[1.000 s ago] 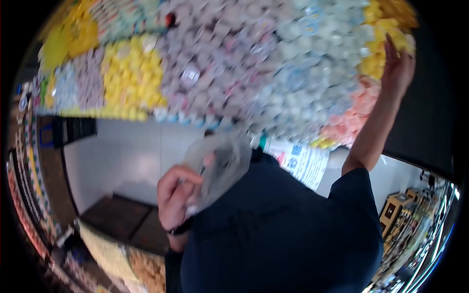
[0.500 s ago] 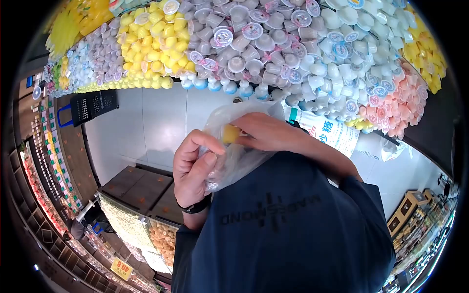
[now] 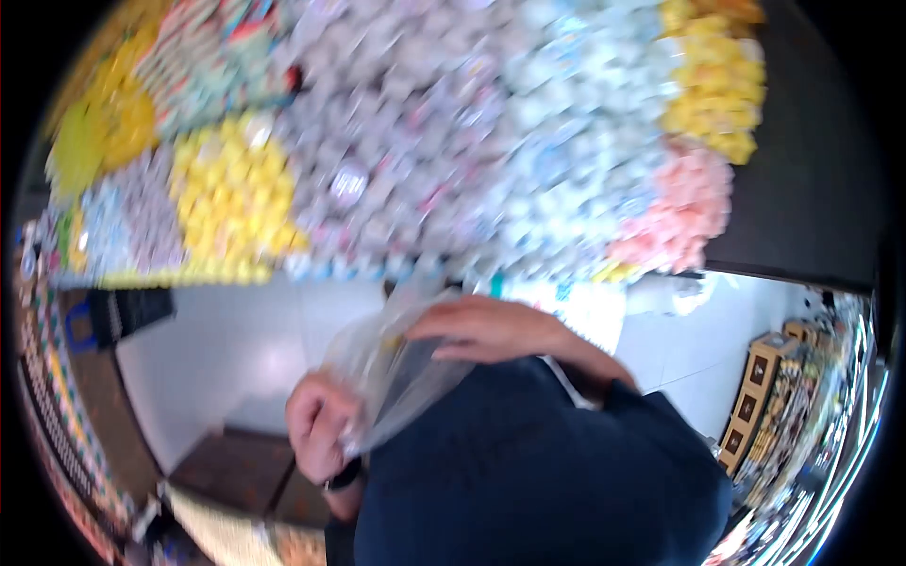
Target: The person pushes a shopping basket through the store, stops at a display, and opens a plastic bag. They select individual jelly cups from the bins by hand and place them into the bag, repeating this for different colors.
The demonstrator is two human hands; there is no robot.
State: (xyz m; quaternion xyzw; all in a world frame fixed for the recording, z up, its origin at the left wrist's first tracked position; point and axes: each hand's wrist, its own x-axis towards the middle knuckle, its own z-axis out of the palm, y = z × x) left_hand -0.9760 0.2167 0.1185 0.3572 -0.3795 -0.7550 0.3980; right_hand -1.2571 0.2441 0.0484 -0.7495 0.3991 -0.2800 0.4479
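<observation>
A clear plastic bag (image 3: 387, 377) is stretched between my two hands, in front of my dark shirt. My left hand (image 3: 323, 429), a dark band on its wrist, is closed in a grip on the bag's lower left part. At the bag's upper right, my right hand (image 3: 495, 327) has its fingers stretched out over the plastic, the fingertips overlapping the bag's mouth. A small yellowish patch shows through the plastic near those fingertips, blurred by motion.
Heaps of small cups fill the display ahead: purple-grey cups (image 3: 396, 160), pale blue cups (image 3: 576, 141), yellow cups (image 3: 231, 193) and pink cups (image 3: 675, 208). A white printed sack (image 3: 590, 307) stands below it. A black basket (image 3: 135, 311) is at left, a brown cabinet (image 3: 231, 467) lower left.
The view has tilted up toward the display and blurred. The yellow piece that showed by my right fingers is now mostly out of sight, and those fingers have straightened.
</observation>
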